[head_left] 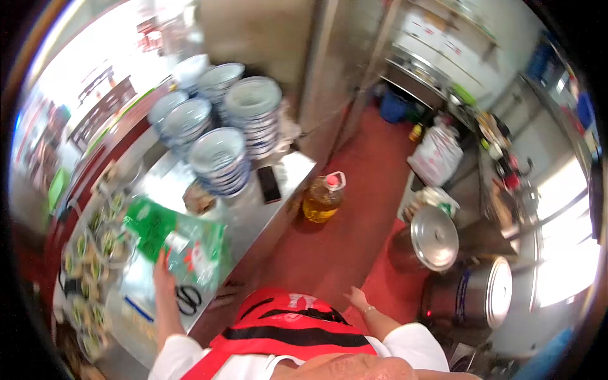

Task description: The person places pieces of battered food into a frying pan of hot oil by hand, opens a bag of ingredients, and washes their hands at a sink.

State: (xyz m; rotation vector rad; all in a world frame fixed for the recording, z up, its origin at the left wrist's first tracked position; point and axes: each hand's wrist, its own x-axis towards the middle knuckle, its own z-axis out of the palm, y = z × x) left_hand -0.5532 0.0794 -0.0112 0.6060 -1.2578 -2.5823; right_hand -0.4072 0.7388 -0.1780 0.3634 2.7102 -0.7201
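My left hand point(163, 271) is at the near edge of a green and clear plastic bag point(152, 229), its fingers closed on it above the metal counter point(244, 244). The bag has white and orange print. Just right of that hand lies a pair of scissors point(188, 299) with black handles. A blue strip point(139, 308), its kind unclear, lies to the left. My right hand point(356, 297) hangs beside the red apron point(291, 316), empty, with fingers loosely apart and partly blurred.
Stacked blue-and-white bowls point(218, 158) and a black phone point(269, 184) stand farther along the counter. Clear cups of food point(95, 266) line its left side. On the red floor are an oil jug point(322, 199), a white bag point(437, 152) and large lidded pots point(434, 237).
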